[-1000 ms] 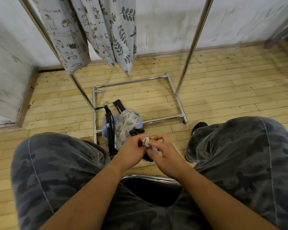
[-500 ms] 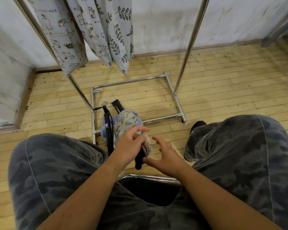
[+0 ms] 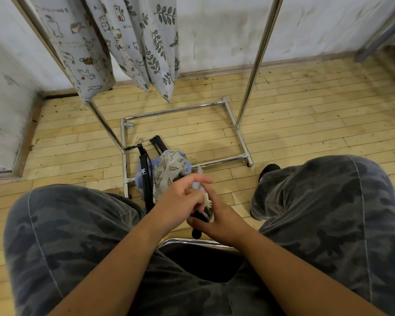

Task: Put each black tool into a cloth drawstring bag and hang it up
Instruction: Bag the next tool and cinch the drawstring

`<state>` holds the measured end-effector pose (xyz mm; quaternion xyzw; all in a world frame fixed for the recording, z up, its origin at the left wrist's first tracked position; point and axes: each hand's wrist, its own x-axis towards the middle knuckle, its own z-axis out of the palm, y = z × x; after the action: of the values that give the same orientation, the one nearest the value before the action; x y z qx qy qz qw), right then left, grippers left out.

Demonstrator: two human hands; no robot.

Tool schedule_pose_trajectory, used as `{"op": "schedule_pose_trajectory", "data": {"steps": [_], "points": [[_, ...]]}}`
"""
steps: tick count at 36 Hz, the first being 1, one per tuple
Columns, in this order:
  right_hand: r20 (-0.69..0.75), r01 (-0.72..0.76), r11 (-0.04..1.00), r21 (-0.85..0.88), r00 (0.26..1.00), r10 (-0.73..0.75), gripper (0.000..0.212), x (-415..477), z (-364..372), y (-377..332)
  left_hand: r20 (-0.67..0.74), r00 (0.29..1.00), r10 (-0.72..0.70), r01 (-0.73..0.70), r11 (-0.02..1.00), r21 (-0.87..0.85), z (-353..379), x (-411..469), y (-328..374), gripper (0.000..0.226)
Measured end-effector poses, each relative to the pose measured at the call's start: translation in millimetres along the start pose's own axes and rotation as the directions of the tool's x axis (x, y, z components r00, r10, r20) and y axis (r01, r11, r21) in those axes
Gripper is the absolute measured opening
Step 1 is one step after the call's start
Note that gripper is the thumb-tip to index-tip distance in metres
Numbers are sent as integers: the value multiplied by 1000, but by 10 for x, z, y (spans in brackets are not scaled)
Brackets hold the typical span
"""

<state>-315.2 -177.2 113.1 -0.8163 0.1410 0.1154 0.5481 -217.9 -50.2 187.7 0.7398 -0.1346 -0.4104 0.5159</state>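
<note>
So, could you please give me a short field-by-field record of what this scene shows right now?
Held: slim black rod-shaped tool, gripped by left hand and right hand, between the knees
At its top: pale frayed cloth scrap
Floor: long black tools, crumpled leaf-print cloth bag over blue cloth
Hanging: printed cloth bags on shiny steel rack

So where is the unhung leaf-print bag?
Head view, centre: the leaf-print bag lies on blue cloth by the rack base, right of a black tool.
</note>
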Motion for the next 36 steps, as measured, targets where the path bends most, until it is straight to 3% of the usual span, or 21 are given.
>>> {"op": "schedule_pose_trajectory", "data": {"steps": [5, 13, 17, 21, 26, 31, 34, 36], "points": [[-58, -12, 994, -106, 998, 6, 60, 65, 1, 45, 48, 998, 34, -36, 998, 53, 26, -49, 30, 46], [-64, -90, 981, -173, 995, 80, 43, 171, -50, 97, 103, 988, 113, -131, 972, 193, 76, -102, 48, 49], [-163, -123, 984, -130, 982, 101, 28, 152, -87, 97, 63, 992, 113, -125, 963, 237, 35, -20, 0, 46], [-193, -191, 975, -114, 967, 167, 30, 170, -127, 118, 22, 990, 136, -129, 862, 491, 60, 80, -170, 44], [-224, -227, 961, -159, 956, 189, 25, 156, -37, 147, -42, 989, 143, -76, 724, 685, 78, 136, -230, 13], [-208, -231, 960, -155, 958, 197, 25, 164, -6, 136, -66, 981, 182, -46, 549, 835, 122, 122, -257, 26], [-190, -219, 965, -147, 963, 190, 25, 146, -7, 123, -81, 984, 162, -15, 519, 855, 139, 126, -272, 28], [-180, -186, 974, -131, 970, 162, 28, 129, -5, 118, -55, 993, 108, -18, 582, 813, 121, 146, -296, 29]]}}
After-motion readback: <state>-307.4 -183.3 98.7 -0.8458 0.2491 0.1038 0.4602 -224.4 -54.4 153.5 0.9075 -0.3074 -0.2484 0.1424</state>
